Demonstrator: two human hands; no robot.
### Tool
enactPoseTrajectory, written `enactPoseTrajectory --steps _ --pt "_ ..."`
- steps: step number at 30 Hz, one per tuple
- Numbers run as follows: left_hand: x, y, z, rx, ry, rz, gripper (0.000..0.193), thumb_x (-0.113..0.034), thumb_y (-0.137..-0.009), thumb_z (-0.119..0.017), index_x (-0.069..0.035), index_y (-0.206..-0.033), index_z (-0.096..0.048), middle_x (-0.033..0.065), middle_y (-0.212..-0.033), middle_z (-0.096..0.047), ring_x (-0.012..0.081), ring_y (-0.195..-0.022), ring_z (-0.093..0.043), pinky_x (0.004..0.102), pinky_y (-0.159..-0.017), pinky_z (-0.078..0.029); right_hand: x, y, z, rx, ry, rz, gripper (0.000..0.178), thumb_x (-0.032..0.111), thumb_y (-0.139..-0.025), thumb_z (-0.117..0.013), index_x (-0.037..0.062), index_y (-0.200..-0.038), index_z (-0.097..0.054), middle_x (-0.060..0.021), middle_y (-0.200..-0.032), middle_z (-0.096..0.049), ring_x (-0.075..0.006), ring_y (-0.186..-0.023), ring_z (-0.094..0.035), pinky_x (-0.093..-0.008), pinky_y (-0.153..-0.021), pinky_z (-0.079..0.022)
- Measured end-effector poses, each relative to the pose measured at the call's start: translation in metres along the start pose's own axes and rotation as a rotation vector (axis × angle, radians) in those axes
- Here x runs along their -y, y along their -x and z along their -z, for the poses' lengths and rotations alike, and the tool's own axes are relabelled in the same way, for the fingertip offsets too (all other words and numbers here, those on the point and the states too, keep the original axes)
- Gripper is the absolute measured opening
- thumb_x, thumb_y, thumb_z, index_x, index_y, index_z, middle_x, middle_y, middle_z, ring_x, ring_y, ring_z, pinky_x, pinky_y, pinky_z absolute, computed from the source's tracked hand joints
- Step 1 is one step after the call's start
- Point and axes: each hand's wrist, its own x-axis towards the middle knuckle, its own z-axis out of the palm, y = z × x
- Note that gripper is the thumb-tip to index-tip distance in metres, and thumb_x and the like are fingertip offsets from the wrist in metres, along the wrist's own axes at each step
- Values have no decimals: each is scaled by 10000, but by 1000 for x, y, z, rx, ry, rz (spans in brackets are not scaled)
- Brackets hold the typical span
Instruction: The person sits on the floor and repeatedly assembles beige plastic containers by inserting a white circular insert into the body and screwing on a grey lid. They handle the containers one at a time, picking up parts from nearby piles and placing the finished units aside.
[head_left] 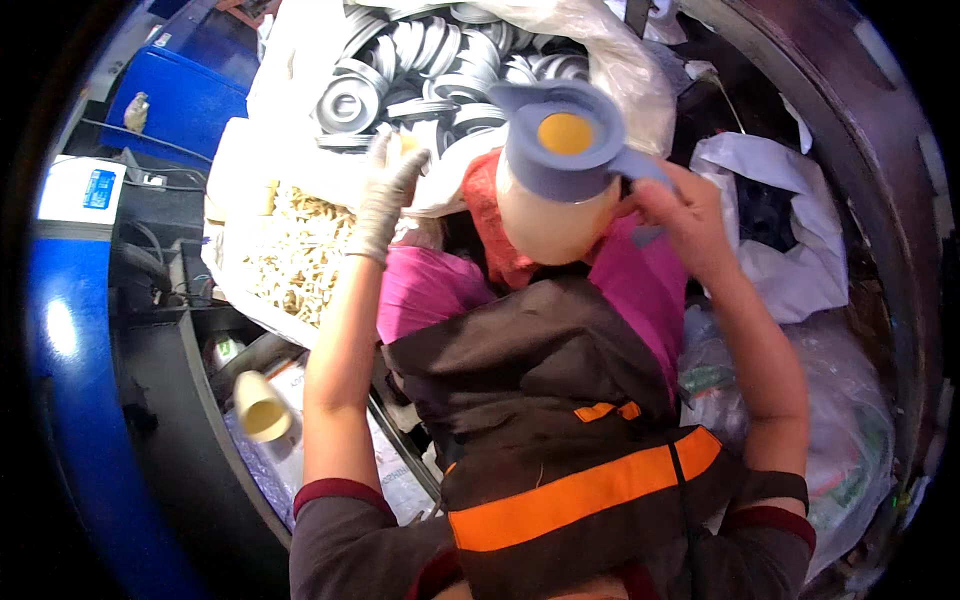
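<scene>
My right hand (680, 215) grips the handle of a jug (555, 215) with a pale, see-through body, held upright above my lap. Its grey-blue lid (530, 125) has a spout pointing left and a round yellow disc (565, 133) on top. My left hand (385, 195), in a whitish glove, is raised left of the jug with its fingers closed around a small yellowish piece (408, 145); its exact kind is unclear. Just beyond that hand, a large white bag (290, 90) holds several grey round lids (350, 103).
Pale curled scraps (300, 245) fill a white sack at the left. A cream cup (262, 405) lies tilted in a dark bin by my left forearm. Red cloth (488, 220) is behind the jug. Clear plastic bags (825, 420) and a white bag (820, 270) sit at the right.
</scene>
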Motion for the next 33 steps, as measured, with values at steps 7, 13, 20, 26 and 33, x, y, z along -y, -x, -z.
enactPoseTrajectory --steps 7,13,20,26,33 --pt "-188 58 -61 142 -742 -668 684 -322 -690 -779 -103 -1280 -509 152 -1083 -576 229 -962 -590 334 -793 -500 -31 -22 -34 50 202 117 444 352 -817 -642 -36 -1033 -645 -185 -951 -659 -213 -835 -648 -312 -748 -475" --pt "-174 69 -102 309 -1150 -871 643 -397 -676 -748 -137 -1229 -545 175 -1142 -548 367 -1013 -559 441 -864 -462 -47 -23 -38 -116 308 452 438 393 -822 -630 12 -1037 -621 -167 -887 -663 -324 -720 -644 -373 -694 -499" --pt "-180 61 -103 332 -1079 -915 564 -382 -698 -728 -123 -1174 -570 177 -1077 -578 341 -1009 -556 443 -879 -452 -58 -1 -34 -28 695 23 331 371 -858 -575 74 -995 -523 -176 -795 -630 -383 -730 -620 -482 -618 -485" --pt "-287 81 -99 213 -907 -948 481 -262 -824 -671 -31 -1223 -534 142 -1101 -596 210 -945 -614 314 -787 -512 -63 0 -39 -42 642 38 329 354 -860 -577 65 -994 -494 -194 -759 -617 -392 -734 -614 -493 -608 -472" --pt "-163 77 -111 249 -996 -1003 557 -464 -692 -711 -158 -1138 -579 169 -1109 -557 355 -1024 -541 433 -870 -450 -66 4 -36 -41 701 63 328 330 -852 -588 60 -1016 -499 -197 -781 -617 -402 -738 -607 -490 -616 -469"
